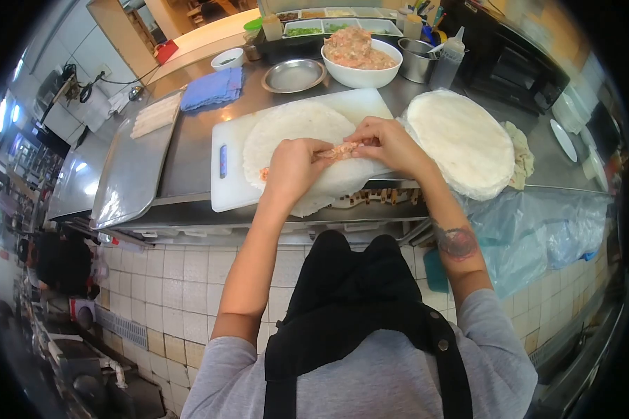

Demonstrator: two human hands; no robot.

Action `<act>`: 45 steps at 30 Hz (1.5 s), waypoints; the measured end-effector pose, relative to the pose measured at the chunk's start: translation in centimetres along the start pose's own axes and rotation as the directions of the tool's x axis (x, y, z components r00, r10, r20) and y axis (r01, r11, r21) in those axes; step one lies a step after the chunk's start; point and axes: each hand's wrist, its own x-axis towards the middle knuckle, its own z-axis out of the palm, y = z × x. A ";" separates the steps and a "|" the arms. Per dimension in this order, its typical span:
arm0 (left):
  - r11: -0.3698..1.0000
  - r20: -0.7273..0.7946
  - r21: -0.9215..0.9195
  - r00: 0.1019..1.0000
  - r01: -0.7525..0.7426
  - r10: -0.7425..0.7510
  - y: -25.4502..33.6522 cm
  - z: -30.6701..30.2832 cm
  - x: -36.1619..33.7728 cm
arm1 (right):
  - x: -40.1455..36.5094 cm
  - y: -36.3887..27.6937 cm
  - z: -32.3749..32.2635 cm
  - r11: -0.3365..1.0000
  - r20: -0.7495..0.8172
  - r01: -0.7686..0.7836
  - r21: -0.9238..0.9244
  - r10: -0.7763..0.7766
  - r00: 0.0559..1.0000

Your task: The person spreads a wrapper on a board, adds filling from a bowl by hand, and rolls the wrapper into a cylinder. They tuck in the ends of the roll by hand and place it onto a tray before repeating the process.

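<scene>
A round white wrapper sheet (297,120) lies on the white cutting board (234,195), its near edge hanging over the board's front. Across it runs a strip of pinkish minced filling (344,151). My left hand (293,166) has its thumb and fingers closed on the strip's middle, and more filling shows past its left side. On the strip's right end, my right hand (388,143) pinches with thumb and fingertips. Right of the board sits a stack of round wrappers (460,140). Behind the board, a white bowl (360,75) is heaped with minced filling (356,50).
On the left, a metal tray (126,183) holds several pale rolls (156,116). Folded blue cloths (213,89), a metal plate (293,75) and a small white bowl (228,59) stand behind. A metal pot (417,61) and squeeze bottle (449,61) are at back right.
</scene>
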 end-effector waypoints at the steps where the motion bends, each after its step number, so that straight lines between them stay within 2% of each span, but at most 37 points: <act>1: 0.998 -0.005 0.048 0.999 0.038 -0.038 0.1 -0.8 -0.5 | 0.1 0.0 0.1 1.000 0.006 0.016 0.016 -0.016 1.000; 2: 0.992 -0.011 0.098 0.997 0.075 -0.074 -0.1 -1.6 -0.9 | 0.1 -0.1 0.2 1.000 0.006 0.020 0.024 -0.020 1.000; 4: 0.992 0.000 0.091 0.996 0.091 -0.091 -1.1 -3.3 -1.8 | 0.1 -0.5 0.0 0.992 0.027 0.090 -0.091 -0.088 0.996; 9: 0.979 0.036 0.090 0.981 0.184 -0.188 -2.2 -6.4 -3.6 | 0.4 -0.8 0.2 0.987 0.049 0.098 -0.128 -0.092 0.995; 10: 0.978 0.039 0.101 0.982 0.182 -0.187 -2.7 -6.4 -3.9 | 0.4 -0.8 0.3 0.989 0.060 0.076 -0.131 -0.069 0.996; 12: 0.995 -0.010 -0.014 0.995 0.096 -0.096 -3.9 -6.2 -4.3 | 0.1 -0.5 0.4 0.989 0.002 0.098 -0.106 -0.099 0.995; 14: 0.992 0.021 0.009 0.992 0.124 -0.124 -3.7 -6.4 -4.8 | -0.2 -0.4 0.3 0.988 -0.058 0.121 -0.092 -0.127 0.990; 16: 0.986 -0.098 -0.161 0.993 0.045 -0.062 -4.6 -5.9 -5.2 | -0.7 -0.6 0.1 0.999 -0.089 0.003 -0.036 -0.006 0.996; 20: 0.971 -0.125 -0.231 0.987 0.066 -0.097 -5.6 -5.6 -5.3 | -0.7 -0.5 0.8 0.999 -0.152 -0.037 0.011 0.039 0.988; 23: 0.971 -0.159 -0.202 0.974 0.127 -0.160 -5.4 -5.6 -5.5 | -0.7 -0.7 0.7 1.000 -0.150 -0.021 -0.023 0.017 0.989; 26: 0.971 -0.145 -0.192 0.974 0.143 -0.172 -5.5 -5.7 -5.7 | -0.7 -1.4 0.2 0.999 -0.065 -0.030 -0.044 0.027 0.997; 28: 0.984 -0.140 -0.134 0.980 0.121 -0.140 -5.0 -6.1 -5.9 | -0.6 -2.0 0.6 0.979 -0.123 0.040 -0.202 -0.066 0.990; 29: 0.992 -0.130 -0.075 0.986 0.097 -0.106 -4.7 -6.2 -6.0 | -0.1 -2.4 1.1 0.979 -0.125 0.040 -0.201 -0.067 0.990; 31: 0.993 -0.145 -0.078 0.985 0.084 -0.094 -4.6 -6.0 -5.9 | 1.5 -3.5 2.9 0.877 -0.093 0.139 -0.460 -0.203 0.975; 33: 0.994 -0.159 -0.081 0.984 0.071 -0.084 -4.8 -5.8 -5.8 | 3.1 -5.0 5.9 0.907 -0.017 0.283 -0.313 -0.303 0.953; 34: 0.994 -0.140 -0.082 0.987 0.070 -0.081 -5.3 -5.9 -5.8 | 3.9 -5.7 7.2 0.908 -0.022 0.279 -0.313 -0.301 0.953; 36: 0.995 -0.117 -0.079 0.990 0.065 -0.074 -5.5 -6.1 -5.7 | 5.1 -6.6 9.3 0.901 0.104 0.289 -0.323 -0.269 0.957; 38: 0.982 -0.080 -0.084 0.981 0.171 -0.178 -5.5 -6.2 -5.7 | 5.5 -6.6 9.8 0.907 0.089 0.266 -0.327 -0.251 0.964; 42: 0.987 -0.086 -0.069 0.984 0.148 -0.153 -5.1 -6.1 -6.0 | 5.3 -6.7 10.2 0.894 0.064 0.235 -0.383 -0.228 0.972; 44: 0.981 -0.135 -0.179 0.986 0.075 -0.100 -5.0 -6.3 -6.4 | 4.2 -6.8 10.1 0.883 0.026 0.251 -0.396 -0.262 0.965; 45: 0.946 -0.117 -0.294 0.977 0.136 -0.177 -5.0 -6.5 -6.6 | 3.9 -6.8 10.0 0.872 -0.003 0.278 -0.404 -0.305 0.952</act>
